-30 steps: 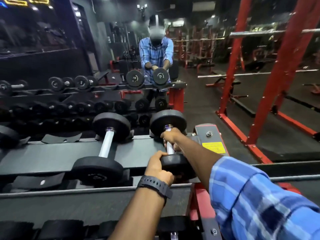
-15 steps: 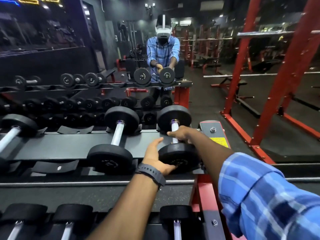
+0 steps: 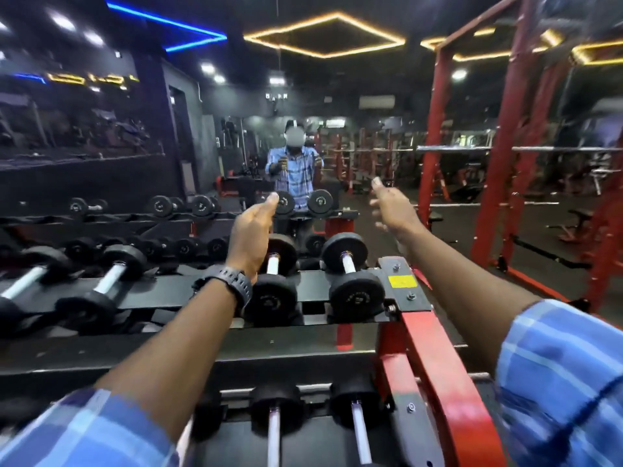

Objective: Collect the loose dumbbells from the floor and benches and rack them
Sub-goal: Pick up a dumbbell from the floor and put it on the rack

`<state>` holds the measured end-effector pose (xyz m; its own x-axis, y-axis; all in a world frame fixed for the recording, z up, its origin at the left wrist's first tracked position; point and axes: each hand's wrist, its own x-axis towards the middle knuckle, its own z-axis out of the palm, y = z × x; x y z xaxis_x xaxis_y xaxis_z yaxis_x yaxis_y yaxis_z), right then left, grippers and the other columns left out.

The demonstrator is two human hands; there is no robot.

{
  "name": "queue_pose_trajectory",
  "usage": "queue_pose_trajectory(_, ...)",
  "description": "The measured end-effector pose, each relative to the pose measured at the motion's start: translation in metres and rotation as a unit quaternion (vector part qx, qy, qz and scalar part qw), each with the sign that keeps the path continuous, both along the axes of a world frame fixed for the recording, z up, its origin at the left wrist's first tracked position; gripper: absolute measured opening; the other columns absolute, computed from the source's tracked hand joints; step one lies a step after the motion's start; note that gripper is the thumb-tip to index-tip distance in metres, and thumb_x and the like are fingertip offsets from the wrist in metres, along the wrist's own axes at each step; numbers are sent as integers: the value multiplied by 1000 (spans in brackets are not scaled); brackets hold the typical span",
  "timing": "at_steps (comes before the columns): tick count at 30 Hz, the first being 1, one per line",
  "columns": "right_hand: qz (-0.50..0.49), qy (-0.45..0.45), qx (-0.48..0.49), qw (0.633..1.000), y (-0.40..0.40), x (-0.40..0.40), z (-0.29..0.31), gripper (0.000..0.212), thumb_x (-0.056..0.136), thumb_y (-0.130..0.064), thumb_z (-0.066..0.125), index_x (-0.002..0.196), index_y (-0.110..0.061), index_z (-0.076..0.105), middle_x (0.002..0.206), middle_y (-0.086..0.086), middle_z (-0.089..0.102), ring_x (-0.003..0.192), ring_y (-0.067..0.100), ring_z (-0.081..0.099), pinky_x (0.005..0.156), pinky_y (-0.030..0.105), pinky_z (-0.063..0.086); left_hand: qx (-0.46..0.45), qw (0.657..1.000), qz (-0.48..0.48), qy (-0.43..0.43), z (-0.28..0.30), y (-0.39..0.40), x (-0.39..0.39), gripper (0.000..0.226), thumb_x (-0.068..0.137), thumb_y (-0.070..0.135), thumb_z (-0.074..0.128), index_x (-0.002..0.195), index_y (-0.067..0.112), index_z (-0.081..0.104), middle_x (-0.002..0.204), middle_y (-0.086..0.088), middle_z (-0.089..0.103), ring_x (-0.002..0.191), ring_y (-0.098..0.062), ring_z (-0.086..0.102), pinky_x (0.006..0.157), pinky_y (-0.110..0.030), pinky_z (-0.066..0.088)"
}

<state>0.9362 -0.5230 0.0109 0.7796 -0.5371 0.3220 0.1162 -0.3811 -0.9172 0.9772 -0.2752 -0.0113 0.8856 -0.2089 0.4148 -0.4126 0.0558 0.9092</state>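
Near to far

Lower tier of the rack (image 3: 438, 382): two dumbbells seated at the right end, one (image 3: 274, 419) left of the other (image 3: 357, 412), handles pointing toward the camera. Further left is blurred and partly behind the left sleeve, can't tell what sits there

Upper tier: rightmost slot filled by a dumbbell (image 3: 350, 276) hard against the red end post with the yellow label (image 3: 401, 282). Its neighbour (image 3: 274, 284) sits just beside it, partly behind the left wrist. More dumbbells run off left along the same tier, e.g. one (image 3: 108, 281) well apart from the pair. Both right-end dumbbells lie flat in their cradles, nothing tilted or hanging off

Hands: both raised above the rack and clear of it. Left hand (image 3: 253, 234), watch (image 3: 232, 284) on the wrist, fingers loosely curled with thumb tip up, holding nothing. Right hand (image 3: 392, 210) fingers relaxed and slightly spread, holding nothing, touching nothing. So neither hand carries a dumbbell now

Far: mirror (image 3: 303, 183) behind the rack shows the same racked rows and the person's reflection

Progress, my read: the right end of the rack looks done on both tiers, current placement finished. What's left can't be judged from here. Floor at right beside the red squat frame (image 3: 499, 197) shows no loose dumbbell that I can make out, benches back there too dark and small to check. Likely next: turn away and look for more
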Motion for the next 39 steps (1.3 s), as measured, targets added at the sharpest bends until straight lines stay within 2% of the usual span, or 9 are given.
queue_pose_trajectory(3, -6, -50, 13, 999, 59, -66, 27, 66, 69, -86, 36, 99, -31, 57, 108, -3, 63, 105, 21, 59, 98, 49, 47, 23, 999, 39, -28, 29, 58, -44, 39, 87, 70, 44, 87, 35, 62, 103, 9, 65, 103, -16, 61, 96, -41, 44)
queue_pose_trajectory(5, -9, -77, 28, 997, 83, -101, 43, 77, 67, -89, 35, 110, -28, 56, 109, -4, 62, 108, 21, 58, 99, 45, 46, 40, 996, 55, -50, 46, 84, -72, 41, 89, 69, 40, 93, 33, 60, 101, 10, 63, 102, -16, 59, 102, -45, 44)
queue_pose_trajectory(8, -1, -89, 23, 996, 112, -142, 66, 83, 68, -92, 29, 119, -30, 51, 124, 2, 61, 117, 24, 57, 106, 52, 43, 38, 995, 66, -71, 68, 111, -107, 40, 93, 67, 36, 96, 37, 63, 104, 15, 62, 106, -16, 59, 104, -43, 42)
queue_pose_trajectory(12, 19, -52, 30, 998, 135, -168, 75, 113, 59, -97, 25, 141, -21, 42, 134, 7, 55, 125, 28, 52, 111, 56, 38, 50, 997, 42, -34, 72, 128, -147, 63, 96, 67, 35, 130, 21, 61, 130, -1, 62, 118, -19, 55, 109, -47, 39)
queue_pose_trajectory(16, 32, -40, 48, 998, 136, -196, 64, 112, 62, -95, 25, 140, -17, 44, 130, 7, 56, 123, 28, 52, 110, 55, 39, 46, 998, 34, -9, 69, 134, -184, 77, 95, 70, 33, 146, 15, 49, 143, -7, 54, 123, -23, 54, 108, -48, 40)
queue_pose_trajectory(21, 57, -48, 58, 996, 119, -245, 54, 89, 66, -94, 24, 117, -25, 49, 115, 2, 61, 112, 24, 57, 108, 54, 42, -5, 999, 48, 18, 71, 122, -232, 80, 95, 72, 28, 148, 15, 46, 148, -10, 50, 129, -26, 51, 109, -47, 39)
queue_pose_trajectory(30, 78, -37, 59, 995, 99, -328, 32, 94, 64, -97, 23, 119, -25, 50, 116, 2, 61, 111, 23, 57, 106, 54, 43, -19, 997, 71, 35, 48, 114, -333, 83, 96, 72, 23, 151, 13, 41, 155, -12, 43, 140, -31, 43, 116, -54, 30)
queue_pose_trajectory(35, 68, -36, 60, 995, 91, -370, 37, 109, 59, -98, 23, 130, -19, 49, 112, 2, 54, 103, 22, 50, 105, 49, 43, -26, 996, 83, 22, 58, 118, -368, 83, 95, 72, 22, 150, 14, 43, 153, -11, 46, 137, -30, 46, 113, -52, 32)
queue_pose_trajectory(39, 63, -39, 51, 996, 94, -400, 46, 101, 64, -96, 21, 126, -23, 50, 125, 5, 60, 117, 25, 56, 107, 54, 42, -36, 996, 77, -4, 69, 121, -391, 82, 95, 72, 23, 150, 14, 44, 151, -11, 47, 134, -28, 49, 108, -47, 37)
